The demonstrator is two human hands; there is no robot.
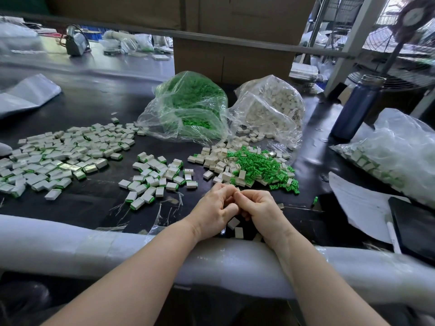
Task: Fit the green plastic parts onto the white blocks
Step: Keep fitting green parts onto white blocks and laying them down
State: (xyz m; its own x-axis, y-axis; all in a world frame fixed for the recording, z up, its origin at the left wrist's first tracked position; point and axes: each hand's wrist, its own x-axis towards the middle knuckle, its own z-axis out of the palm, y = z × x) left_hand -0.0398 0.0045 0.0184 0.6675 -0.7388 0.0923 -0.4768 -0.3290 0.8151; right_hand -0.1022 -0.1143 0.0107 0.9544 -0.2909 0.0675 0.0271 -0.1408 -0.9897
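Left of the loose green parts (263,169), many finished blocks (58,158) cover the tabletop (98,107); beyond, both bags (188,107) stay full. Left hand (215,214) and right hand (261,211) curl together just before the pile, their hold hidden.

Two bare forearms — no sleeves, gloves, rings or watch.

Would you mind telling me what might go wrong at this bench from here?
1. Two loose white blocks lie under the hands at the table's near edge; a wrist could nudge them off.
2. The pile of green parts has spread into unfitted white blocks, so pieces may get mixed up.
3. What the left hand and right hand pinch is hidden, so a crooked fit could pass unseen.
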